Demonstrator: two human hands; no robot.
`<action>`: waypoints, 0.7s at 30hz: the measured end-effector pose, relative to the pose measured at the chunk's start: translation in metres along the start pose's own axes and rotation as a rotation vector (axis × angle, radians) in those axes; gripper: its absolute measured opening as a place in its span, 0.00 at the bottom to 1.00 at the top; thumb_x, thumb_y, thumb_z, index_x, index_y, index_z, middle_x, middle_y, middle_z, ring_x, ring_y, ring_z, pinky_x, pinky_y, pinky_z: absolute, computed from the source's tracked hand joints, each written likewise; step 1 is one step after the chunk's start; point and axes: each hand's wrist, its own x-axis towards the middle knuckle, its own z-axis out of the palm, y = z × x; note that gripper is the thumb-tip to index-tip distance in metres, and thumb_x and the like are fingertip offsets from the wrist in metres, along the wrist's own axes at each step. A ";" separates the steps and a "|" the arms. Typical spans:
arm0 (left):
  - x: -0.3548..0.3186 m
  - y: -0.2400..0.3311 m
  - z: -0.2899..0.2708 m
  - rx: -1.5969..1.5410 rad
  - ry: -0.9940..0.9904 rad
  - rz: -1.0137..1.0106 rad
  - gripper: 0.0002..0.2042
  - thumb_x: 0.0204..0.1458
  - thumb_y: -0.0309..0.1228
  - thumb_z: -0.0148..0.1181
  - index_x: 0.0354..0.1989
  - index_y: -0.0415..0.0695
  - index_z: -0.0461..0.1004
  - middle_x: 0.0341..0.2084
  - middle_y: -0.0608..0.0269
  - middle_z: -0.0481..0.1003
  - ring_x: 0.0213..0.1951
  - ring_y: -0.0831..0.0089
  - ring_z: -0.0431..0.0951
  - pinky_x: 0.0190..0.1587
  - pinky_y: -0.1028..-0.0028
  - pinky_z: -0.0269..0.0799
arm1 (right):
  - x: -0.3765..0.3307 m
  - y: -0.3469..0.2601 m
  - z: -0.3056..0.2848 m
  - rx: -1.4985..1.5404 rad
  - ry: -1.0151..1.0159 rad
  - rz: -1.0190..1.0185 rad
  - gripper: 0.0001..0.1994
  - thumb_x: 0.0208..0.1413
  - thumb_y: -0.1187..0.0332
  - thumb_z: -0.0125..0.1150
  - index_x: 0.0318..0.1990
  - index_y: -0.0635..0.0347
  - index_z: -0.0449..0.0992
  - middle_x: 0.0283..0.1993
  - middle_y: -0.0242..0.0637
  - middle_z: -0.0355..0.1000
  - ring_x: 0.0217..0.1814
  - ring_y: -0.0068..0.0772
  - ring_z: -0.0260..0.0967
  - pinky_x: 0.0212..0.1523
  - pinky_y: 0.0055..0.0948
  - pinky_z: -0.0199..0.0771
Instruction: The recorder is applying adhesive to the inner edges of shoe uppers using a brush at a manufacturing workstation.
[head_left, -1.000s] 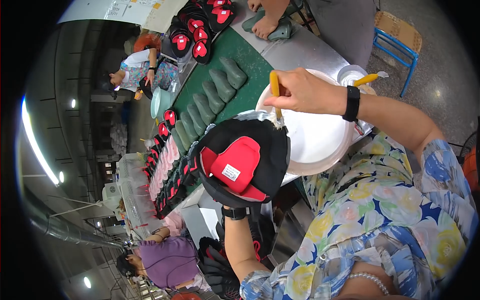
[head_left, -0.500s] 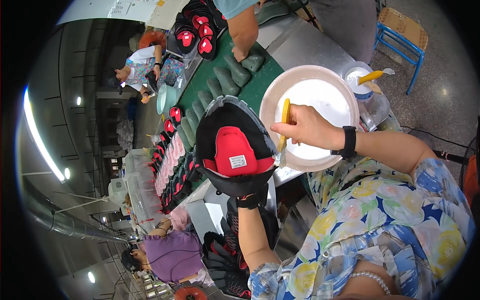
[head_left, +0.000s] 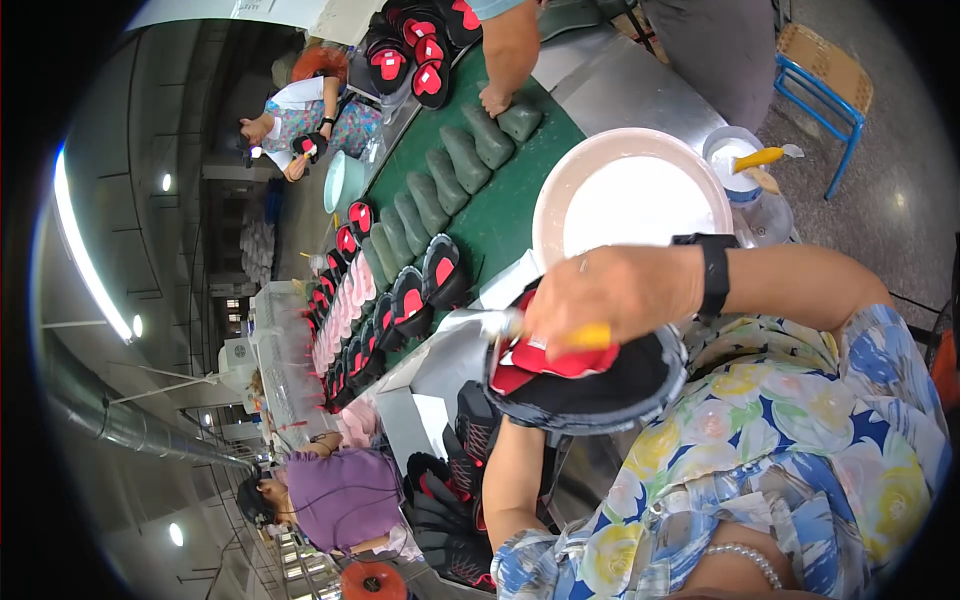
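Note:
Close in front of me is a black shoe upper (head_left: 645,385) with a red lining and a pale-smeared rim, turned on its side. My left forearm (head_left: 515,470) reaches up beneath it; the hand supporting it is hidden behind the shoe. Over the shoe's opening, my right hand (head_left: 625,290) is closed around a brush with a yellow handle (head_left: 590,336). Hand and brush are smeared by motion, and the bristles point left near the rim. Beyond the right hand stands a wide pinkish basin (head_left: 548,215) of white liquid.
Grey-green soles (head_left: 462,160) and black shoes with red insoles (head_left: 442,270) line the green work surface (head_left: 530,190). A co-worker's hand (head_left: 495,98) touches a sole. A small tub (head_left: 735,165) holds another yellow-handled brush. Black uppers (head_left: 455,520) lie low left; a stool (head_left: 825,70) stands far right.
The shoe upper has come nearer, moved right and tilted over. My right hand has swung down and left from the basin, bringing the brush over the shoe.

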 end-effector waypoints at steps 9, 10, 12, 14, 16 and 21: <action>-0.004 -0.017 0.011 -0.015 0.016 -0.014 0.20 0.67 0.41 0.50 0.65 0.50 0.68 0.59 0.60 0.73 0.57 0.59 0.76 0.59 0.60 0.75 | 0.000 0.029 0.005 -0.097 -0.220 -0.007 0.07 0.60 0.66 0.60 0.40 0.58 0.71 0.38 0.38 0.73 0.44 0.42 0.75 0.43 0.37 0.77; -0.006 -0.019 0.009 -0.019 0.023 -0.013 0.20 0.67 0.41 0.50 0.65 0.50 0.68 0.59 0.60 0.73 0.57 0.59 0.76 0.59 0.60 0.75 | -0.002 0.032 0.003 -0.100 -0.244 0.077 0.07 0.60 0.66 0.60 0.40 0.59 0.71 0.37 0.39 0.73 0.43 0.44 0.75 0.42 0.39 0.77; -0.007 -0.021 0.006 -0.026 0.033 -0.016 0.20 0.67 0.41 0.50 0.65 0.50 0.68 0.59 0.60 0.73 0.57 0.59 0.76 0.60 0.60 0.75 | -0.007 0.034 -0.003 -0.094 -0.281 0.175 0.08 0.61 0.66 0.60 0.40 0.59 0.71 0.36 0.41 0.74 0.42 0.47 0.75 0.41 0.40 0.77; -0.007 -0.018 0.000 -0.035 0.043 -0.021 0.20 0.67 0.41 0.50 0.65 0.50 0.68 0.59 0.60 0.73 0.57 0.59 0.76 0.60 0.60 0.74 | -0.008 0.034 -0.008 -0.087 -0.320 0.277 0.08 0.61 0.65 0.60 0.40 0.59 0.71 0.36 0.43 0.74 0.41 0.49 0.75 0.41 0.41 0.76; -0.005 -0.015 -0.003 -0.045 0.053 -0.028 0.20 0.67 0.41 0.50 0.65 0.50 0.68 0.59 0.60 0.73 0.57 0.59 0.76 0.60 0.60 0.74 | -0.007 0.032 -0.012 -0.148 -0.280 0.482 0.11 0.60 0.61 0.64 0.39 0.60 0.74 0.34 0.42 0.76 0.36 0.48 0.76 0.39 0.40 0.75; 0.001 -0.007 -0.012 -0.060 0.073 -0.045 0.20 0.67 0.41 0.50 0.65 0.50 0.68 0.60 0.60 0.73 0.58 0.59 0.75 0.61 0.60 0.74 | -0.006 0.036 -0.025 -0.135 -0.346 0.735 0.10 0.62 0.63 0.59 0.37 0.62 0.71 0.27 0.44 0.74 0.33 0.50 0.75 0.36 0.41 0.73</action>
